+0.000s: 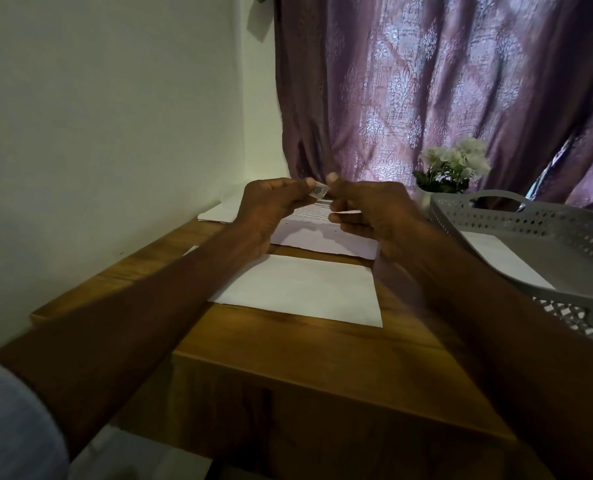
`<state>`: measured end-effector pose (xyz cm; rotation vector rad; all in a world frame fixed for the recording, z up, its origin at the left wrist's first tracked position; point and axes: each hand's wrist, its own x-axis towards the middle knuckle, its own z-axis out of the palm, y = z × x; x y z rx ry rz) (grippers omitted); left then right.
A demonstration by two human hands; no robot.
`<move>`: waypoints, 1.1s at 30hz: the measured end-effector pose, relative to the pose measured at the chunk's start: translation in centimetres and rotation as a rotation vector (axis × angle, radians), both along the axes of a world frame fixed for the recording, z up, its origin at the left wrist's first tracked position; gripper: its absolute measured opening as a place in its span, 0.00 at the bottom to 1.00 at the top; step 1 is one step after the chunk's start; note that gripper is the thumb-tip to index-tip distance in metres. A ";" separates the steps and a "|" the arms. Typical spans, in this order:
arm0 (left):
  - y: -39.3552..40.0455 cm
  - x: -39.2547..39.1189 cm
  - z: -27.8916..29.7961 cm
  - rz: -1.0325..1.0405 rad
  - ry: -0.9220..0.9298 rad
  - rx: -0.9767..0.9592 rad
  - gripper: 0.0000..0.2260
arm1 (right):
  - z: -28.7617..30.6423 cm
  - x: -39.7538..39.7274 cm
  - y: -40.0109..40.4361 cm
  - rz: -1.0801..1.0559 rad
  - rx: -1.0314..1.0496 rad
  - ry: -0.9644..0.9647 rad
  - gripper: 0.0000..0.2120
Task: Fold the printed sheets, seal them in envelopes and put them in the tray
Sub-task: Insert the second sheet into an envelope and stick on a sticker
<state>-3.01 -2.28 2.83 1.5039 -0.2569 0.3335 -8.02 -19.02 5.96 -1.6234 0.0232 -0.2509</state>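
Your left hand (271, 209) and right hand (367, 213) meet above the stack of printed sheets (322, 233) at the far side of the wooden table (288, 344). Left thumb and forefinger pinch a small greyish item (317, 192); the right fingers, curled, pinch a thin white strip (348, 212). Probably a sticker or seal is being peeled from its backing, though this cannot be confirmed. An envelope (302, 292) lies flat nearer you, just short of the stack. The grey perforated tray (530, 216) sits to the right and already holds a white envelope (499, 258).

Risks: the small piece may curl, stick to your fingers, or drop onto the sheets if the grip slips.

Obscured: the pinched item is small and blurred, your hands cover part of the stack, the tray is cut off at the right edge, and light is dim.
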 end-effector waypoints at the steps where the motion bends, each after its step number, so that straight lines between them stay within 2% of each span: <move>1: -0.1 -0.1 0.0 -0.003 -0.004 0.006 0.10 | 0.0 0.0 0.2 0.034 0.000 0.011 0.19; 5: -0.3 -0.5 -0.1 -0.024 -0.013 0.036 0.10 | -0.5 0.3 0.8 0.034 0.025 0.029 0.15; 9: -0.6 -0.8 0.1 0.015 -0.044 0.106 0.05 | -0.6 0.5 0.6 -0.022 -0.015 0.039 0.13; 11: -0.7 -0.8 0.0 0.030 -0.047 0.109 0.06 | -0.7 0.6 0.6 -0.031 -0.056 0.052 0.12; 14: 0.4 -0.3 0.2 0.077 0.007 0.008 0.11 | -0.7 0.6 0.4 -0.068 -0.100 0.037 0.13; 17: 0.9 0.0 0.1 0.103 0.011 0.063 0.10 | -0.5 0.4 0.2 -0.085 -0.078 -0.063 0.13; 21: 0.2 -0.4 -0.3 0.018 -0.071 0.212 0.07 | -0.2 0.0 0.2 -0.030 -0.175 -0.172 0.11; 28: 0.1 -0.5 -0.4 -0.024 -0.131 0.307 0.09 | -0.5 -0.1 -0.3 -0.049 -0.344 -0.174 0.12; 33: -0.2 -0.2 -0.5 -0.001 -0.098 0.359 0.09 | -0.5 0.5 -0.5 -0.010 -0.519 -0.162 0.12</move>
